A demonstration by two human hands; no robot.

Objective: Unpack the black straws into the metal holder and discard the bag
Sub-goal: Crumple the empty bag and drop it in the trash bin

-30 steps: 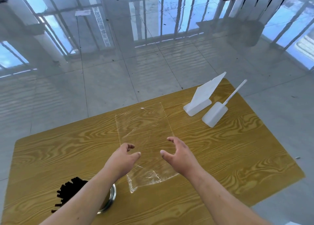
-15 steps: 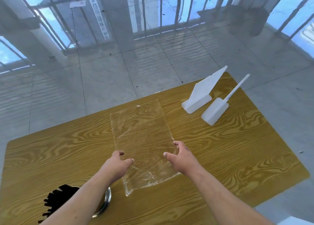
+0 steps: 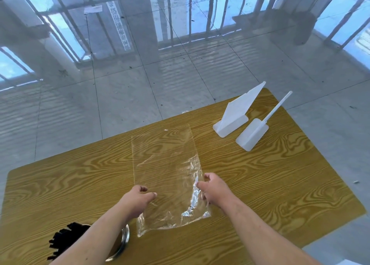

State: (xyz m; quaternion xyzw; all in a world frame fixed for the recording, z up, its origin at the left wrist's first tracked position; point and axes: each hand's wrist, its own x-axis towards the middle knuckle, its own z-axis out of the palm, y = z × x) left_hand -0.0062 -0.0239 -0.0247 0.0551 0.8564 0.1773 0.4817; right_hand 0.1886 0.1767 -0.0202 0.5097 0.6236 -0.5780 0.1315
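Straws (image 3: pixel 66 238) are housed in the metal holder (image 3: pixel 125 238); the emptied bag (image 3: pixel 168 164), pinched edgewise in curled fingers of left hand (image 3: pixel 138 198) and right hand (image 3: pixel 214 190), remains undiscarded.

Bag (image 3: pixel 166 170): clear glossy plastic, crinkled. Holder (image 3: pixel 123 242): shiny metal rim. Table (image 3: pixel 280 184): wood-grain, smooth.

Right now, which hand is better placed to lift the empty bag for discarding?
Probably the right hand: its fingers curl on the crumpled, lifted edge of the bag. The left hand rests at the flat edge, its forearm above the metal holder.
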